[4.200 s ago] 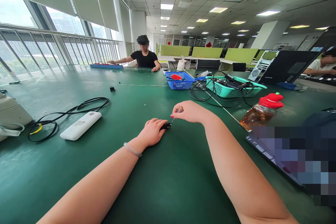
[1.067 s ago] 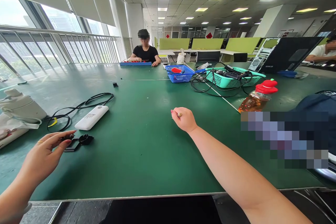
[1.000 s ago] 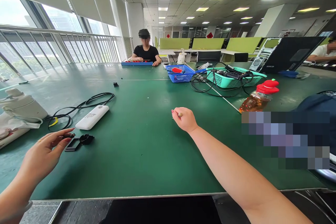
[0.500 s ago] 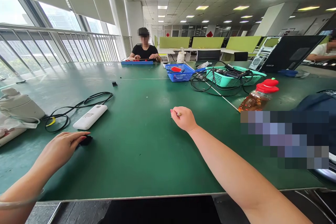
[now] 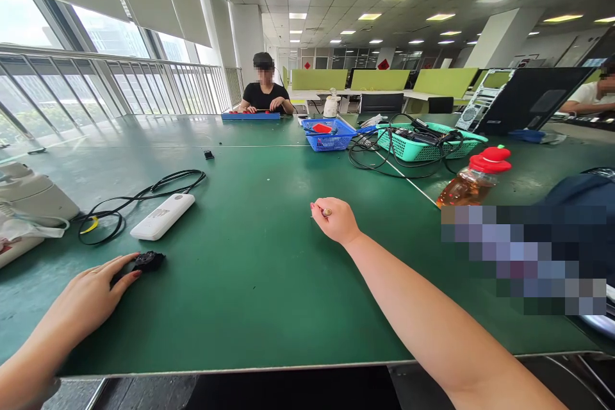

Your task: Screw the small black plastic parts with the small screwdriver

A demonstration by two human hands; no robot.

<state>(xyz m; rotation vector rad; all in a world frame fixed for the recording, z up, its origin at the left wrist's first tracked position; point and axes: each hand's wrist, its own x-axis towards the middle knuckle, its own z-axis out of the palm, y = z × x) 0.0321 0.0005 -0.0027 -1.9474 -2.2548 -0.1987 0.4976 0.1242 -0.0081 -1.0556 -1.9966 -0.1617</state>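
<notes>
A: Head view. Left hand first: position and state?

B: Left hand (image 5: 89, 298) low over the left of the worktop (image 5: 259, 320). Thumb and fingers parted narrowly, tips at the near left end of a black part (image 5: 150, 261). Gripped or merely touched: cannot tell.

A: Location of the black part?

B: On the worktop, just beyond the fingertips, near a white oblong device (image 5: 162, 216). Its left end is partly hidden by the hand.

A: Right hand?

B: Right hand (image 5: 337, 221) near mid-worktop, well apart from the left. Fingers curled closed around a slim tool (image 5: 327, 212); only the round handle end shows clearly, pointing up out of the fist.

A: Surroundings?

B: Black cable (image 5: 140, 197) looped behind the white device. Small black piece (image 5: 208, 154) farther off. Blue basket (image 5: 329, 143) beside a green basket (image 5: 408, 150), both beyond the right hand. Red-capped bottle (image 5: 464, 189), tilted, to the right. Across the worktop, a person in black (image 5: 264, 97) sits behind a long blue tray (image 5: 250, 116).
</notes>
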